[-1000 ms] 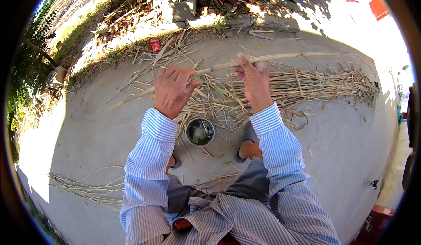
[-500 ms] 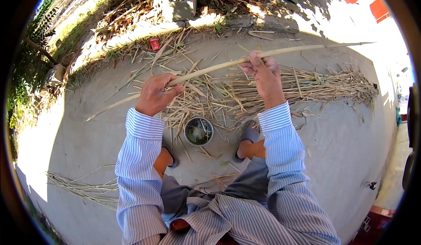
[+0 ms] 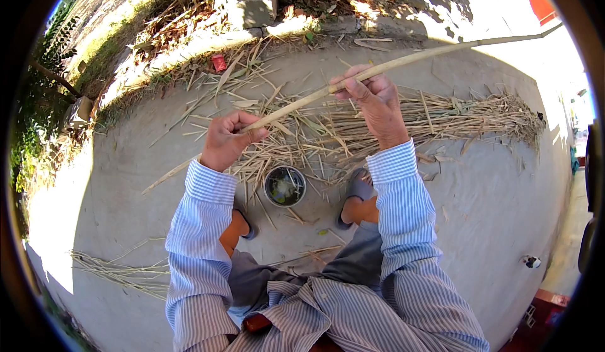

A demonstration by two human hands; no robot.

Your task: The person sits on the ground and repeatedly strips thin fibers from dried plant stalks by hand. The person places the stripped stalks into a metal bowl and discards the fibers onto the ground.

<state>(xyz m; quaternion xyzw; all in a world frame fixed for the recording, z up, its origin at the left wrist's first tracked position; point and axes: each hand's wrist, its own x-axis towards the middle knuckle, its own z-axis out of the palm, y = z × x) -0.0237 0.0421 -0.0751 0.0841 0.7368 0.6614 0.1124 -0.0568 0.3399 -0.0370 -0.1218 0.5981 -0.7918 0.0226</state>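
Pale dry stalk (image 3: 296, 106): slanting above the ground from near left to far right, passing through both hands. Holding it in the left hand (image 3: 227, 144), having thumb and bent fingers set around it, with its nearer end sticking out to the left beyond the hand. Pinching it farther along in the right hand (image 3: 378, 103), pressing thumb and fingers onto it in a narrow grip, with its thin end extending to the far right. Wearing striped sleeves (image 3: 208, 226) on both arms. Leaning over loose straw (image 3: 287, 152), scattering beneath the hands, and over a bundle of stalks (image 3: 441, 122), stretching to the right across the grey ground (image 3: 491, 226). Placing feet in sandals (image 3: 358, 189) to the left and right of a round bowl (image 3: 299, 201), containing dark liquid and paler bits. Having thin stems (image 3: 123, 273) lying at the near left. Facing a red packet (image 3: 218, 62) lying at the far left, just before dry leaves (image 3: 195, 18) and a concrete block (image 3: 255, 13) resting farther off.
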